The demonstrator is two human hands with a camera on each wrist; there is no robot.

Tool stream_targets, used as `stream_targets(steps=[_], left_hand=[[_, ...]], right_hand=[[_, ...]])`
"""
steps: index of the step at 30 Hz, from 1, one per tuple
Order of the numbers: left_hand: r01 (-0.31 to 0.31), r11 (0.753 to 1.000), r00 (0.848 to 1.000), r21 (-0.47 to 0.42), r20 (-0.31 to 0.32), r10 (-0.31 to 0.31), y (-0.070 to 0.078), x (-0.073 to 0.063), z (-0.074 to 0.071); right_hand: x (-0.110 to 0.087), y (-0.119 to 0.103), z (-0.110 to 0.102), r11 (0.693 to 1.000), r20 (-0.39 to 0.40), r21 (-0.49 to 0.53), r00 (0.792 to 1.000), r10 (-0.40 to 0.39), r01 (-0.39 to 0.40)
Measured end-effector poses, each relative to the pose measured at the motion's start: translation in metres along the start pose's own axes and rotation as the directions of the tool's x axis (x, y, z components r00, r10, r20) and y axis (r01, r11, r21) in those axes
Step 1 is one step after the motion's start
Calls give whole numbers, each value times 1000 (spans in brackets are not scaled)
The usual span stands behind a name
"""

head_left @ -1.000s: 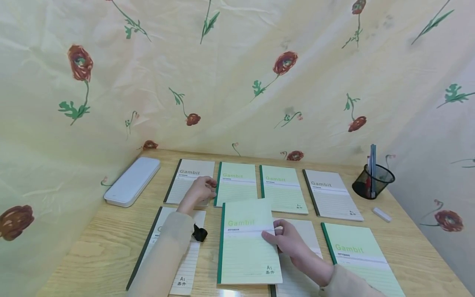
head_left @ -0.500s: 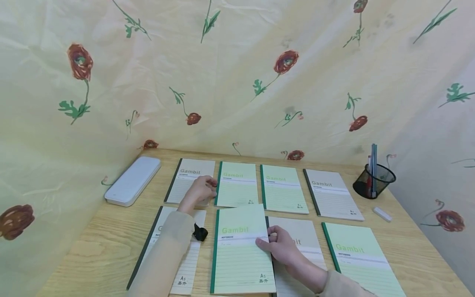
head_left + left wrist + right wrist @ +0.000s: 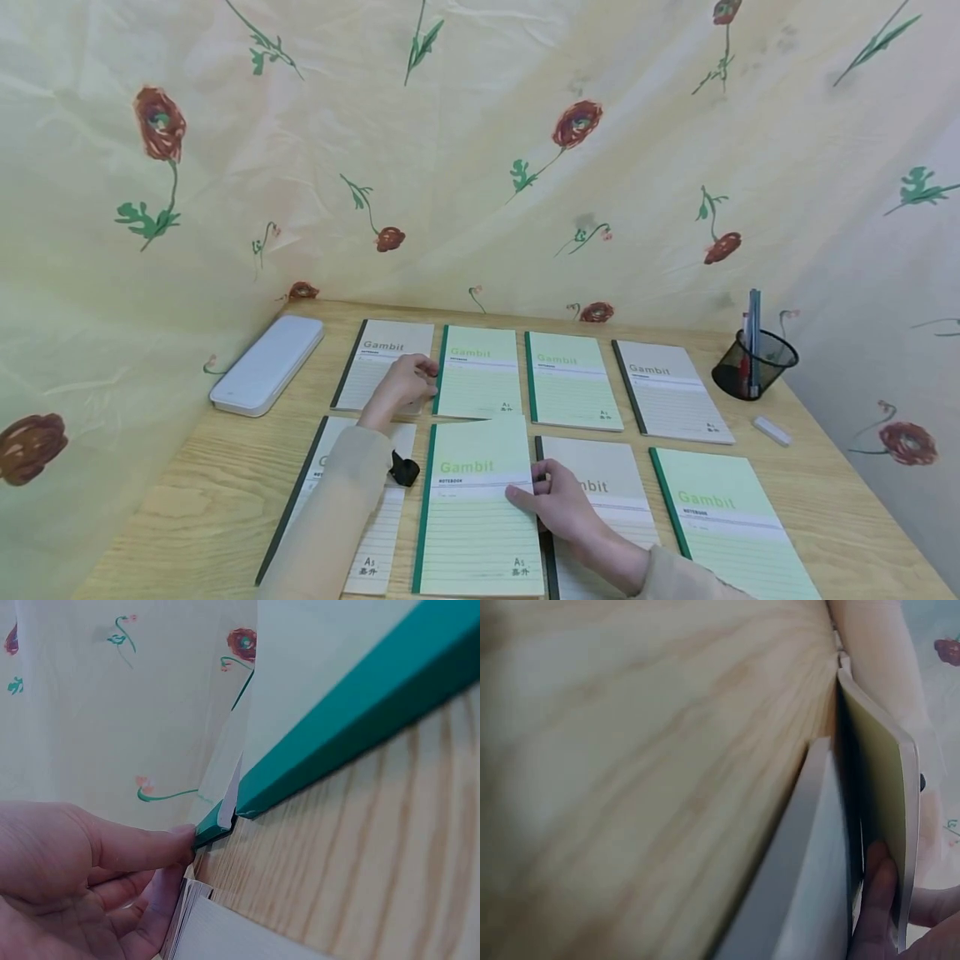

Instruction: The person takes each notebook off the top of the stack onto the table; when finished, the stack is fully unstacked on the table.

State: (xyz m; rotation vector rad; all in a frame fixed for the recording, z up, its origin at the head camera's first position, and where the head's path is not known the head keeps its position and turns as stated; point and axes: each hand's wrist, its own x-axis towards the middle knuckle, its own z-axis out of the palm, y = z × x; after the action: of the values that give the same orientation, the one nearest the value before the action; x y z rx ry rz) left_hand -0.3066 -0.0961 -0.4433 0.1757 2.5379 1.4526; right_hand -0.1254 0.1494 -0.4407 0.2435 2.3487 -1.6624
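Note:
A green-covered notebook (image 3: 480,533) is in my right hand (image 3: 566,508), thumb on the cover and fingers beneath its right edge. The right wrist view shows that edge raised, with fingers (image 3: 877,892) under it. My left hand (image 3: 405,383) rests at the right edge of a grey notebook (image 3: 375,379) in the back row. In the left wrist view, its thumb (image 3: 165,844) touches the green spine of the neighbouring notebook (image 3: 476,375), with the other fingers loosely bent below. The held notebook's top edge overlaps that back notebook's lower edge in the head view.
Further along the back row lie a green notebook (image 3: 573,383) and a grey one (image 3: 675,392). In front are grey notebooks (image 3: 382,525) (image 3: 607,475) and a green one (image 3: 742,517). A white case (image 3: 266,367), an eraser (image 3: 771,431) and a mesh pen holder (image 3: 753,367) flank them.
My right hand has moved the green notebook left and down, into the gap between the two grey front notebooks, uncovering more of the right one. The left hand stays in place.

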Motion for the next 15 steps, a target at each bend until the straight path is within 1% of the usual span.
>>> stream_targets(steps=[6,12,15], left_hand=[[4,1000,1000,-7,0,-4,1,-1,0],[3,1000,1000,-8,-3,-3,2,-1,0],[3,1000,1000,-13,-2,-3,2,-1,-1]], right_hand=[[-2,2,-3,999,36,-26,999,-40,41],[-3,1,-8,989,48,-119,995,-82,87],[-3,-1,-10,984,69,-145,993,-98,107]])
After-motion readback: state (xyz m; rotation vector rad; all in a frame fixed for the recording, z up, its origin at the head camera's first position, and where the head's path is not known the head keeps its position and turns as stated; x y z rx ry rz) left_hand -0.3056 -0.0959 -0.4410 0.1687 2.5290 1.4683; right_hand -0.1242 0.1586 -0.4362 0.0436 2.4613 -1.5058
